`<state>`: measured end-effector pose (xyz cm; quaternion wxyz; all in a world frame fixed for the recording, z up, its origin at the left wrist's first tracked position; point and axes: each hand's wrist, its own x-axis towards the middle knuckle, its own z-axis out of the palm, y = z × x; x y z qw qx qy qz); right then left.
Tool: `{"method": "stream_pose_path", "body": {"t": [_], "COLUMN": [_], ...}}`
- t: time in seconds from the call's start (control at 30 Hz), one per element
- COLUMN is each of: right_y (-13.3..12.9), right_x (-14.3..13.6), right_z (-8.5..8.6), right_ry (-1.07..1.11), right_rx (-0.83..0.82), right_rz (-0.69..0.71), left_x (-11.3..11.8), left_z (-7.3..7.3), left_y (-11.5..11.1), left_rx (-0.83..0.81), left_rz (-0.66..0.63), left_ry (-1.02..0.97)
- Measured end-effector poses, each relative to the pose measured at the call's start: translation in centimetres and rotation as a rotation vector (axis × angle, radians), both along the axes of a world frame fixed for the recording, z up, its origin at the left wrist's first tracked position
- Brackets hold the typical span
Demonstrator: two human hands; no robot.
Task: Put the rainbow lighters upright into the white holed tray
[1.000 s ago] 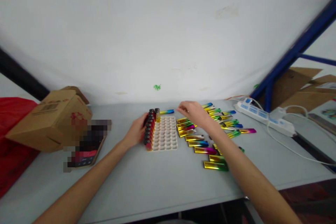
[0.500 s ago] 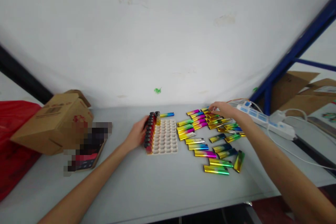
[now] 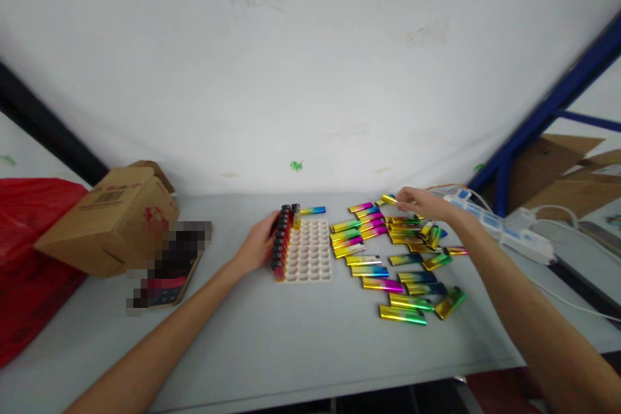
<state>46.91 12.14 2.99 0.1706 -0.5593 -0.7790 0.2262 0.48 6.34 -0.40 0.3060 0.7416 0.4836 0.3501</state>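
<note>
A white tray (image 3: 310,252) with rows of round-edged sockets lies on the table. Along its left side stands a row of red lighters (image 3: 280,242) with black tops. A single yellow lighter (image 3: 296,220) stands at the far end of the second row. My left hand (image 3: 257,242) is closed around the tray's left edge, its fingertips partly hidden by the red lighters. To the right, my right hand (image 3: 412,199) pinches one end of a gold lighter (image 3: 389,199) above the far part of a spread of shiny multicoloured lighters (image 3: 373,223).
A blue-and-yellow lighter (image 3: 313,210) lies behind the tray. Further left are a cardboard box (image 3: 111,220), a red bag (image 3: 36,220) and a blurred-out phone-like object (image 3: 169,294). A white power strip (image 3: 514,236) with cables borders the right side, near a blue frame (image 3: 502,184).
My right hand has drawn a gold lighter from the far end of the pile, and some lighters beside it have shifted. My left hand stays at the tray. The view has moved slightly.
</note>
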Motion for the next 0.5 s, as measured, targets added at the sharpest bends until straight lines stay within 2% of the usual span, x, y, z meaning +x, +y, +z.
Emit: {"method": "stream_pose_path", "body": {"t": [0.07,0.17,0.23,0.3,0.5], "right_y": [-1.0,-2.4,-3.1,-3.7,-6.3], "right_x": [-1.3,-4.9,-7.9,-11.1,-18.5], "right_z": [0.4,1.1,1.5,1.8,1.8], "right_ry": [0.195,0.521,0.758,0.899,1.048], "right_rx": [0.086,0.176,0.148,0.101,-0.142], "right_rz": [-0.062,-0.126,-0.142,-0.136,-0.03], "left_x": [-0.1,-0.2,-0.3,-0.2,0.1], "left_z": [-0.3,-0.5,-0.5,-0.4,0.4], "left_y": [0.1,0.3,0.3,0.2,-0.3], "left_rx": [0.007,0.006,0.0,-0.003,-0.003], "left_rz": [0.004,-0.003,-0.005,0.0,-0.008], "left_ry": [-0.008,-0.01,-0.007,-0.003,0.003]}}
